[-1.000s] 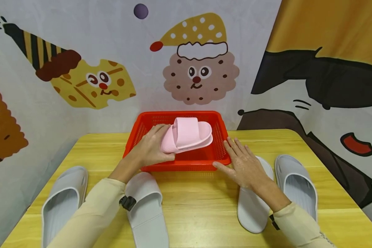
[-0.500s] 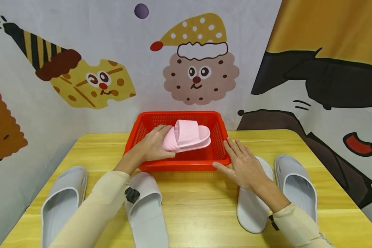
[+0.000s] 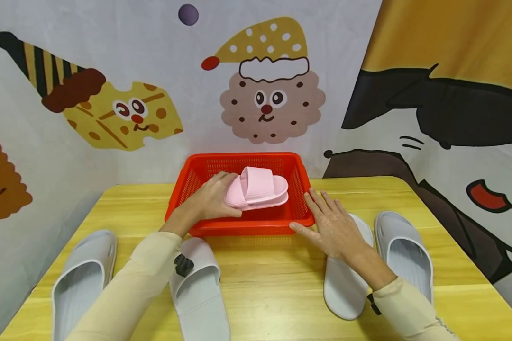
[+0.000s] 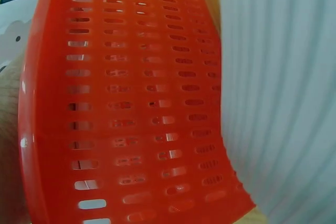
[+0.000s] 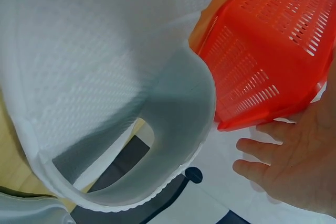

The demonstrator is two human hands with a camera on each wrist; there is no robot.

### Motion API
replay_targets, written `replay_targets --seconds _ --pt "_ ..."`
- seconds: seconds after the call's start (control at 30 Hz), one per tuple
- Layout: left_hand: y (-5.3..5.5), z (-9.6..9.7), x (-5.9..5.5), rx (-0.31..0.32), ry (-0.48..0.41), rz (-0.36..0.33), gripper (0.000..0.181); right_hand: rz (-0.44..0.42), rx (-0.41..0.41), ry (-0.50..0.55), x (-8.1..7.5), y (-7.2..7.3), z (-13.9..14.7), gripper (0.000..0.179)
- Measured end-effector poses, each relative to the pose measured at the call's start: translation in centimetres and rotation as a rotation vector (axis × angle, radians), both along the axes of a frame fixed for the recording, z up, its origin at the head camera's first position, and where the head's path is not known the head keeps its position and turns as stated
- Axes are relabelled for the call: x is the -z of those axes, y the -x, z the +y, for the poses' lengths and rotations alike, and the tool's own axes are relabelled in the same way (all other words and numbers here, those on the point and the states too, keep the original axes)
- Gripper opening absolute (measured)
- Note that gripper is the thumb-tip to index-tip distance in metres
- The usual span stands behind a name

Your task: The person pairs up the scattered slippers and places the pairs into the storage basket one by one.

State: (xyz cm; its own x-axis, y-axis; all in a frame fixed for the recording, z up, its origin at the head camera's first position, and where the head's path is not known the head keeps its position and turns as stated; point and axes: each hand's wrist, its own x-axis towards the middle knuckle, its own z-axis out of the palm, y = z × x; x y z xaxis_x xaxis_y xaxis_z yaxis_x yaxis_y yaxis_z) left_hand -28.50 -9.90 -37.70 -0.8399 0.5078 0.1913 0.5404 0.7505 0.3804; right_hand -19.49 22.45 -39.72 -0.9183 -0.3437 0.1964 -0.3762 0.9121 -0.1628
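1. At the far side of a yellow wooden table (image 3: 277, 284) sits a red plastic basket (image 3: 239, 230) with slotted walls, close to the backdrop.
2. Over the basket's opening, within its rim as seen from the head, is a pair of pink slippers (image 3: 259, 183), apparently stacked, with ribbed straps. Whether they touch the basket's floor cannot be told.
3. The left hand (image 3: 215, 196) grips the pink slippers by their left end, thumb on the near side, fingers over the far side.
4. The right hand (image 3: 333, 227) holds nothing. Its fingers are extended and slightly spread at the basket's right front corner; contact is hard to confirm.
5. Both arms wear cream sleeves (image 3: 132, 284).
6. Four grey slippers lie on the table. Toward the left are a closed-toe slipper (image 3: 85, 279) and, just before the basket, an open-toe slide (image 3: 200, 291) partly covered by the left sleeve.
7. Toward the right, a pale slide (image 3: 345, 289) lies partly beneath the right hand and forearm; just beside it is another closed-toe slipper (image 3: 405, 251).
8. Behind everything hangs a white backdrop (image 3: 200, 85) printed with cartoon cheese and biscuit characters.
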Motion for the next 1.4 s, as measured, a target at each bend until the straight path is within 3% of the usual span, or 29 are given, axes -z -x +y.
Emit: replay_targets --seconds 0.43,0.97,1.23,1.4 --pt "1.1 0.4 0.3 -0.029 0.060 -0.092 0.092 -0.012 0.009 -0.004 0.0 0.0 -0.1 0.096" --pt "2.5 1.1 1.2 -0.035 0.181 -0.105 0.092 -0.005 0.008 -0.003 0.0 0.0 -0.2 0.095" --pt "3.1 1.3 2.0 -0.082 0.419 -0.140 0.098 -0.015 0.006 -0.010 -0.1 0.1 -0.3 0.095" --pt "3.2 1.6 2.4 -0.094 0.497 -0.131 0.095 -0.026 0.009 -0.009 -0.1 0.0 -0.3 0.095"
